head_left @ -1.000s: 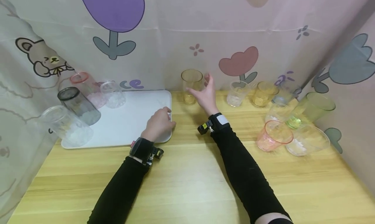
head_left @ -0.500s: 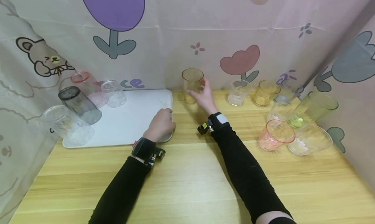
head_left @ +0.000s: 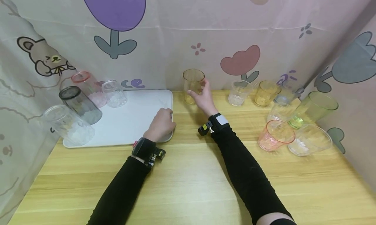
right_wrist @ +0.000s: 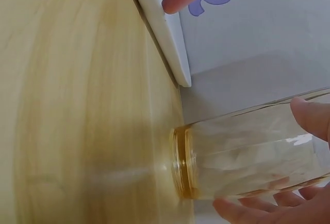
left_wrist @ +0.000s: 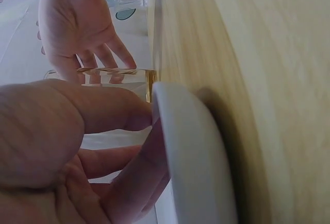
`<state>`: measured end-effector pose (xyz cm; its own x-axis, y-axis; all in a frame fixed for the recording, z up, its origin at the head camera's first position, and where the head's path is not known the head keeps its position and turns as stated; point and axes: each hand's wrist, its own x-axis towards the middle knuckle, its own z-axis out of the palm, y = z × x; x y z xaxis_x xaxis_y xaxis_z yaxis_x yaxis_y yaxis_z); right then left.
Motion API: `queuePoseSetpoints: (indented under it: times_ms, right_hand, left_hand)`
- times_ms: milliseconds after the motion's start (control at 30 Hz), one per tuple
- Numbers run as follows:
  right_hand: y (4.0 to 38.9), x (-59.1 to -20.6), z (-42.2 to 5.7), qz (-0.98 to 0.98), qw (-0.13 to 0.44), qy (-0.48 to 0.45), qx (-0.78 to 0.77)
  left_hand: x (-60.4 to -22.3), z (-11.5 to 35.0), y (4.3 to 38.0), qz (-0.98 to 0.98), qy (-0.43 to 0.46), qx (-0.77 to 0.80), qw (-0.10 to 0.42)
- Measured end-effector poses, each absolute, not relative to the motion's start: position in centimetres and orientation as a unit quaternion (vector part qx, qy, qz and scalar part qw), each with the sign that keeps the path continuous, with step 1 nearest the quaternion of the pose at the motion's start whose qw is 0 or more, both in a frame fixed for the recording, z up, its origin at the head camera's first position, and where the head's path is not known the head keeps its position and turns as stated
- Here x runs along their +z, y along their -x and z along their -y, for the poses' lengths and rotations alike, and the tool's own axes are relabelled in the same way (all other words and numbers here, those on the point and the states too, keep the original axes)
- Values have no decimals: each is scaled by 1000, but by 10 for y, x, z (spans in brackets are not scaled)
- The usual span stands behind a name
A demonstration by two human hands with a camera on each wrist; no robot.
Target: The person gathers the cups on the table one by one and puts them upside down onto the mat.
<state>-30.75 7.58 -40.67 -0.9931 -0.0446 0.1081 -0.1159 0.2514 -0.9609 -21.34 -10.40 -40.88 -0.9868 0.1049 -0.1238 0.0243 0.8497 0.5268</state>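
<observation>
An amber glass (head_left: 192, 80) stands upright on the table against the back cloth. My right hand (head_left: 204, 97) grips it, thumb on the near side and fingers around the right side; in the right wrist view its thick amber base (right_wrist: 184, 162) meets the wood. Beside it lies a white tray (head_left: 135, 120). At the tray's right rim my left hand (head_left: 160, 124) has bent fingers, and the left wrist view shows thumb and index finger pinching the rim (left_wrist: 191, 147).
On the tray's left part stand a clear glass (head_left: 69, 127), a grey glass (head_left: 80, 105), a pink glass (head_left: 91, 91) and a small clear glass (head_left: 114, 94). Several glasses stand at the right, among them a yellow one (head_left: 265, 94), a green one (head_left: 311, 107) and a pink one (head_left: 274, 136).
My right hand's spread fingers have come in around the amber glass and now grip it. The left hand has stayed at the tray's rim; the glasses have not moved.
</observation>
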Motion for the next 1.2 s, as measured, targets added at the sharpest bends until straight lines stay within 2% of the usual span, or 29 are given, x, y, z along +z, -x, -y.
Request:
queuePoseSetpoints:
  times_ms: [333,533,800,1033,1200]
  right_hand:
    - [305,-404,-80,781,26,-29,623]
    - [302,-398,-81,750,23,-11,660]
    - [296,-386,-80,689,16,-9,725]
    - [293,-379,-78,666,-7,-34,746]
    - [286,-373,-71,627,-61,-52,775]
  left_hand:
    - [-409,103,214,-959,-31,273,65]
    - [-408,101,215,-953,-16,300,31]
    - [-404,100,215,-928,-7,366,-76]
    - [-399,99,216,-891,-97,403,-187]
    - [-396,98,217,-862,-163,404,-258]
